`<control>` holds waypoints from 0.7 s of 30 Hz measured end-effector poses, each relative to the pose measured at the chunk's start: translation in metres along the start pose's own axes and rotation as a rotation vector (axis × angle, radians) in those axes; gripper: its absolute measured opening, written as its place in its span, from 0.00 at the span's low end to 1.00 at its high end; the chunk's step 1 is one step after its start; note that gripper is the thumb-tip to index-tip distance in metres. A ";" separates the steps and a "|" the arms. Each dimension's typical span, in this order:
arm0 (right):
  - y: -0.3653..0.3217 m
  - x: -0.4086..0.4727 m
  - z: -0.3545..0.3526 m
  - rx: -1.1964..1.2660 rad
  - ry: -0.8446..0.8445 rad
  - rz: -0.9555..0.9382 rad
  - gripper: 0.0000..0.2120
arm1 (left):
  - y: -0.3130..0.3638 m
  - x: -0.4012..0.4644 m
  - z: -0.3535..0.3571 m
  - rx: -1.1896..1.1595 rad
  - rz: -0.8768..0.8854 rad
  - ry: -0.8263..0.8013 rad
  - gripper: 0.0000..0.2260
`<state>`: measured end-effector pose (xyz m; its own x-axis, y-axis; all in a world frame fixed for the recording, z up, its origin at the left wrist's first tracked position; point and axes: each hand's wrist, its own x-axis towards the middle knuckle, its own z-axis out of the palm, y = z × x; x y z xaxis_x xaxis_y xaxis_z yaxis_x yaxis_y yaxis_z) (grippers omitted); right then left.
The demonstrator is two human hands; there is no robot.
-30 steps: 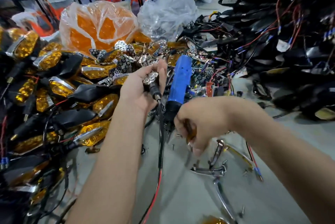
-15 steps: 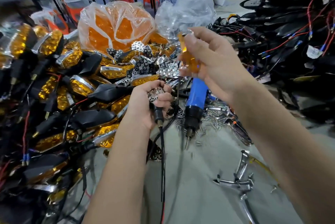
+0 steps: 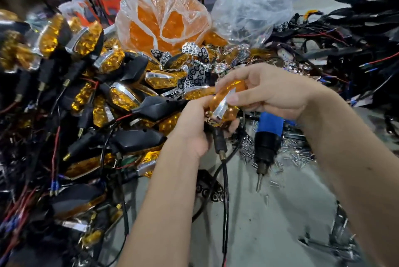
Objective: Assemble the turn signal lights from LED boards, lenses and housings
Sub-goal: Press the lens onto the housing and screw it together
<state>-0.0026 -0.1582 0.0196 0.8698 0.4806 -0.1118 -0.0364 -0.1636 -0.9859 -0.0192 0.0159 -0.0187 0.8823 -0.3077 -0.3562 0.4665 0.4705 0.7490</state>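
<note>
Right hand [image 3: 271,94] fingers pinch amber lens [image 3: 226,102] from above. Left hand [image 3: 194,128] fingers curl round black stalked housing [image 3: 219,139] beneath lens. Blue screwdriver [image 3: 267,135] just below right fingers.

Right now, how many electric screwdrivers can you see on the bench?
1. The blue electric screwdriver lies on the grey bench just below the right hand, tip pointing toward the camera, beside loose screws. Others could be buried under the piles.

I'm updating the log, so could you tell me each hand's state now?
Left hand: holding the housing stem.
Right hand: holding the amber lens.
</note>
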 end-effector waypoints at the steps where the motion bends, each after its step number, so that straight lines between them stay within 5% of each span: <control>1: 0.001 -0.002 0.001 0.015 -0.025 -0.012 0.17 | 0.001 0.000 -0.001 -0.031 -0.012 0.017 0.21; 8: 0.001 -0.001 0.020 0.006 -0.009 -0.063 0.12 | 0.003 -0.004 -0.002 -0.121 -0.030 0.076 0.08; 15: 0.005 0.002 0.026 -0.093 0.116 -0.064 0.30 | 0.004 -0.006 -0.001 -0.096 -0.048 0.107 0.10; 21: 0.007 0.002 0.027 -0.210 0.200 -0.133 0.35 | 0.006 -0.007 -0.001 -0.063 -0.041 0.108 0.11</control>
<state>-0.0140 -0.1352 0.0096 0.9402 0.3346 0.0633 0.1684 -0.2954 -0.9404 -0.0229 0.0218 -0.0125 0.8625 -0.2381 -0.4465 0.5021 0.5119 0.6971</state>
